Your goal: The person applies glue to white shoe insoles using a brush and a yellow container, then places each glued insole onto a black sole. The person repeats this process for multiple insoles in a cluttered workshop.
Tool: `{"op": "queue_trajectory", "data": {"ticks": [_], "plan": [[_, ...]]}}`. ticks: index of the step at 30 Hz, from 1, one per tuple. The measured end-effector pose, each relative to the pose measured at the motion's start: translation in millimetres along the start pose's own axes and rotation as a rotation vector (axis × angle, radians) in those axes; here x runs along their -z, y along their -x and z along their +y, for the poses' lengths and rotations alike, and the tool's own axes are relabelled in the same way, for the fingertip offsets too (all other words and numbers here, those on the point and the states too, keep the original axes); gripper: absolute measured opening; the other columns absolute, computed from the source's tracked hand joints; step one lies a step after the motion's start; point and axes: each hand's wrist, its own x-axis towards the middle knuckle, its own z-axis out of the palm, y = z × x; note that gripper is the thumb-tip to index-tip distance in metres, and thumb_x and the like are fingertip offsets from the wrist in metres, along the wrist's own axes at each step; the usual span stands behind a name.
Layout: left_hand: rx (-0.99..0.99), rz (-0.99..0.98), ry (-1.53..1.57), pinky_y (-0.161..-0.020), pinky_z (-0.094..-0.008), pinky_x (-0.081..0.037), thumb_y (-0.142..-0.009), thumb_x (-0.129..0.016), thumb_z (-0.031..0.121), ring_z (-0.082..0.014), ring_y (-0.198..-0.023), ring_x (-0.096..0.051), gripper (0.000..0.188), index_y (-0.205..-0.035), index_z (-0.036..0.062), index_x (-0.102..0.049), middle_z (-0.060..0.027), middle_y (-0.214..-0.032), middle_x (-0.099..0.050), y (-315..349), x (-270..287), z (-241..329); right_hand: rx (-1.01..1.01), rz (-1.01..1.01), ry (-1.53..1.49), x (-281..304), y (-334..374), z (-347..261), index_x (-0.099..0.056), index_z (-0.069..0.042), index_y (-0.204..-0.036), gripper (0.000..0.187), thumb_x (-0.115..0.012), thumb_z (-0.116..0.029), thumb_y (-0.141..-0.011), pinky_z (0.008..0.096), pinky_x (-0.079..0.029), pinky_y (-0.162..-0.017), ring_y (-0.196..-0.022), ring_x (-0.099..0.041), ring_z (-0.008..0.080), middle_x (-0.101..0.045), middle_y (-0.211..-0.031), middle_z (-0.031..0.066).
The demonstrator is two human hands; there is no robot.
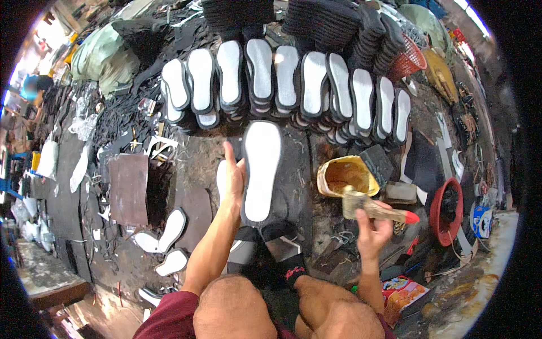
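In front of me, a shoe sole (262, 169) with a white face and dark rim points away from my body. My left hand (232, 178) grips it at its left edge, one finger stretched upward and others partly hidden by the sole. Part of another white sole (221, 179) shows behind that hand. On the right, my right hand (374, 230) is closed around a wide flat brush (372, 208) with a red handle end. Its bristles are beside the near rim of a yellow container (323, 182), whose inside is coated with a yellowish-brown substance.
Stacks of white-faced soles (287, 73) curve across the far side, with dark stacks (322, 21) behind. Loose soles (172, 230) and a brown sheet (129, 189) lie left. A red basin (446, 212) stands right. Black scraps (121, 113) cover the left floor.
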Motion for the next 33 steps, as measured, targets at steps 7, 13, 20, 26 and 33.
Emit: {"op": "queue_trajectory", "data": {"ticks": [7,13,20,26,33], "plan": [[-0.308,-0.06,0.146,-0.106,-0.0425,-0.046,-0.09,-0.041,0.079,-0.0359,-0.128,-0.054,0.106,-0.15,-0.0071,-0.032,-0.0274,-0.146,-0.046,-103,-112,76,-0.047,0.34,0.01,41,10,1,-0.052,0.002,-0.123,0.04,-0.073,-0.003,-0.089,0.0284,-0.049,-0.09,-0.1,-0.059,0.0145,-0.061,-0.112,0.0074],[-0.711,0.693,-1.392,-0.106,-0.0437,-0.044,-0.095,-0.068,0.028,-0.0369,-0.12,-0.06,0.055,-0.133,-0.0096,-0.055,-0.0232,-0.129,-0.064,-7,76,-13,-0.093,0.254,0.097,62,-15,29,-0.063,0.001,-0.114,0.023,-0.069,-0.005,-0.092,0.0345,-0.049,-0.096,-0.105,-0.061,0.0195,-0.063,-0.115,0.0088],[-0.475,0.766,-1.679,-0.081,-0.0457,-0.052,-0.082,-0.074,0.019,-0.0362,-0.087,-0.066,0.088,-0.155,0.0022,-0.028,-0.0209,-0.097,-0.068,39,105,-37,-0.009,-0.089,1.029,4,-93,85,-0.075,-0.008,-0.094,0.033,-0.081,-0.035,-0.076,0.0474,-0.052,-0.075,-0.083,-0.067,0.0341,-0.07,-0.096,0.0126],[-0.119,0.297,-0.247,-0.083,-0.0385,-0.058,-0.072,-0.06,0.009,-0.0304,-0.089,-0.069,0.066,-0.136,-0.0053,-0.05,-0.0209,-0.109,-0.068,54,56,33,-0.049,0.371,0.133,26,-69,71,-0.075,-0.007,-0.093,0.022,-0.081,-0.023,-0.08,0.0381,-0.05,-0.083,-0.091,-0.068,0.0291,-0.072,-0.101,0.0146],[-0.245,-0.194,0.12,-0.111,-0.048,-0.045,-0.089,-0.06,0.03,-0.0422,-0.127,-0.055,0.073,-0.147,-0.0074,-0.036,-0.0292,-0.143,-0.049,23,-22,35,-0.069,0.137,0.87,65,12,62,-0.074,-0.008,-0.094,0.026,-0.081,-0.027,-0.079,0.0462,-0.046,-0.085,-0.089,-0.063,0.0338,-0.07,-0.089,0.011]]}}
